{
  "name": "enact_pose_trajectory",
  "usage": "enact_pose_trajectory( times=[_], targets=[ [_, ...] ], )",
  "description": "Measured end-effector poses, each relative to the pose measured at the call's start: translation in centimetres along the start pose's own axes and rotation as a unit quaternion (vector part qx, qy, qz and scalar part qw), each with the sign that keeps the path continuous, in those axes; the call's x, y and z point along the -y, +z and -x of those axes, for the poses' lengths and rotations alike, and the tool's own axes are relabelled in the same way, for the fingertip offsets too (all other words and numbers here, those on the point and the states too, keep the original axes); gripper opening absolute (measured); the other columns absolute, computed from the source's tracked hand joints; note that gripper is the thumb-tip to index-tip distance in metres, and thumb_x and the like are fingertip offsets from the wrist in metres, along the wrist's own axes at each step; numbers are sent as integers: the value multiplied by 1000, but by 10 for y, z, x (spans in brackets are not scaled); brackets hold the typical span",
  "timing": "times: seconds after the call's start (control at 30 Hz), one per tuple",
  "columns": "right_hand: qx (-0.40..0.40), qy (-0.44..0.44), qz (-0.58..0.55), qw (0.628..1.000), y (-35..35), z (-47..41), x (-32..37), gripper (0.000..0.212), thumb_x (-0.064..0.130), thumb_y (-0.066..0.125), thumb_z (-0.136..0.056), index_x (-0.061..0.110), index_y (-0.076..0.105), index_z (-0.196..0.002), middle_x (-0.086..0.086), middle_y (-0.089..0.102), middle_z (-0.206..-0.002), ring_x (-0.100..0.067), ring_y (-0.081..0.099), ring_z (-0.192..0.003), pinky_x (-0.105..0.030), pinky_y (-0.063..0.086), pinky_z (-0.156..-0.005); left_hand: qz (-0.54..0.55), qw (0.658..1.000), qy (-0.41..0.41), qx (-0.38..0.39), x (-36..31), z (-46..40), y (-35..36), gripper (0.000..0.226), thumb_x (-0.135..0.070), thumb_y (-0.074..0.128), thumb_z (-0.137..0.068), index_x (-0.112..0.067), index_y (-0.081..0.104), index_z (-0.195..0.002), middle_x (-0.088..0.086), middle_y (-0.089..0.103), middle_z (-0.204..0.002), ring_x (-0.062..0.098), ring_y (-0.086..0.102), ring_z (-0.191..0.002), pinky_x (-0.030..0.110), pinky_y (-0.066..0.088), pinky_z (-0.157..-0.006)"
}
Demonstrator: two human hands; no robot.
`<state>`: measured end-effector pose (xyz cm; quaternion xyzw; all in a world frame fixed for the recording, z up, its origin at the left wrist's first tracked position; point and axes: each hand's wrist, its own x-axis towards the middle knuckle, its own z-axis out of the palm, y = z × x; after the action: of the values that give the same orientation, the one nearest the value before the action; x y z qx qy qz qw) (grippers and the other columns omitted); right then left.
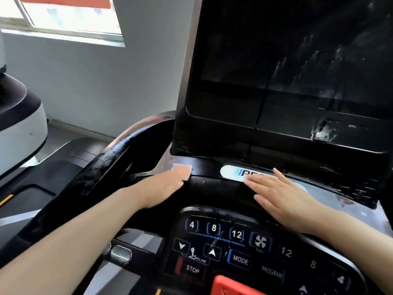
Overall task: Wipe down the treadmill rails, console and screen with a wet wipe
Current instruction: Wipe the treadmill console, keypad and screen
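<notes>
My left hand (164, 186) lies flat on the black console (212, 190) and presses a folded white wet wipe (184, 170) under its straight fingertips, just below the screen's lower left corner. With its fingers spread, my right hand (278, 194) rests flat on the console over the silver logo badge (231, 171). The big dark screen (287, 67) stands upright behind both hands, streaked with wet smears on its right side. A glossy black left rail (91, 179) curves down to the left.
Button panel (229, 245) with speed, incline, MODE and STOP keys lies below my hands; an orange-red safety key (231, 286) sits at the bottom. A white and black machine (19, 124) stands at left. Grey wall and window (68, 15) are behind.
</notes>
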<state>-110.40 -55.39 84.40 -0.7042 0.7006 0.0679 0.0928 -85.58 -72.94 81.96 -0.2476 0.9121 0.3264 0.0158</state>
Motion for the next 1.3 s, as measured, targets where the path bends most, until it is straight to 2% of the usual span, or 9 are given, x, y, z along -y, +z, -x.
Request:
enact_pose_trajectory(
  times=[0.13, 0.3, 0.4, 0.47, 0.63, 0.83, 1.0, 1.13, 1.3],
  targets=[
    [13, 16, -17, 1000, 0, 1, 5, 58, 44, 1, -96, 30, 11, -152, 19, 5, -157, 6, -1, -142, -22, -24, -107, 6, 1000, 4, 3, 23, 28, 3, 44, -14, 35, -100, -26, 26, -141, -18, 29, -137, -23, 22, -117, 0, 11, -104],
    [16, 33, -35, 999, 3, -3, 6, 88, 58, -17, -71, 32, 8, -151, 25, -1, -153, 16, -11, -131, -10, -32, -95, -50, 990, 123, 48, -16, 5, 17, 48, -22, 26, -93, -1, 32, -136, 7, 34, -137, 22, 32, -124, 14, 20, -103],
    [18, 52, -55, 997, 3, -3, 9, 95, 59, -18, -64, 32, 11, -151, 27, 0, -150, 17, -10, -131, -9, -29, -97, -73, 975, 193, 78, 2, 4, 6, 43, -13, 26, -98, 3, 35, -137, 5, 24, -149, 8, 19, -132, 2, 8, -105],
    [13, 67, -66, 995, 3, -3, 8, 95, 60, -17, -65, 31, 14, -150, 26, 3, -151, 17, -7, -132, -8, -27, -98, -129, 965, 202, 109, 36, 14, -4, 50, -23, 22, -101, -9, 20, -149, -12, 6, -158, -9, -3, -138, 14, 1, -114],
    [7, 102, -85, 991, 4, -6, 23, 75, 54, -3, -82, 29, 16, -150, 24, 5, -150, 14, -7, -134, -10, -23, -102, -320, 904, 245, 144, 87, 19, -11, 57, -46, 7, -95, -24, -8, -145, -12, -13, -154, -3, -27, -136, 20, -17, -113],
    [-2, 164, -148, 975, 2, -10, 37, 44, 27, 18, -104, 32, 22, -147, 29, 10, -145, 17, -3, -132, -14, -15, -109, -321, 839, 433, 69, 61, -34, 6, 62, -18, 31, -86, -9, 22, -147, -3, 6, -154, 9, -1, -143, 24, -11, -115],
    [-4, 203, -180, 963, 4, -9, 39, 44, 24, 21, -103, 34, 27, -145, 30, 14, -144, 17, 1, -134, -20, -12, -114, -391, 761, 513, 73, 117, -25, -26, 60, -27, 42, -86, -15, 33, -144, 4, 16, -156, 15, 10, -145, 33, 9, -117],
    [5, 222, -186, 957, 4, -12, 41, 44, 27, 22, -103, 35, 27, -145, 31, 14, -145, 18, 1, -135, -25, -11, -117, -435, 700, 559, 89, 131, -30, -34, 56, -36, 43, -92, -20, 35, -145, -3, 22, -155, 12, 12, -144, 33, 6, -117],
    [3, 252, -193, 948, 2, -15, 50, 44, 27, 21, -102, 35, 29, -145, 31, 16, -145, 21, 1, -132, -27, -10, -117, -394, 669, 626, 75, 95, -52, 3, 46, -34, 40, -90, -14, 58, -127, 0, 50, -139, 15, 36, -136, 33, 12, -116]
  ],
)
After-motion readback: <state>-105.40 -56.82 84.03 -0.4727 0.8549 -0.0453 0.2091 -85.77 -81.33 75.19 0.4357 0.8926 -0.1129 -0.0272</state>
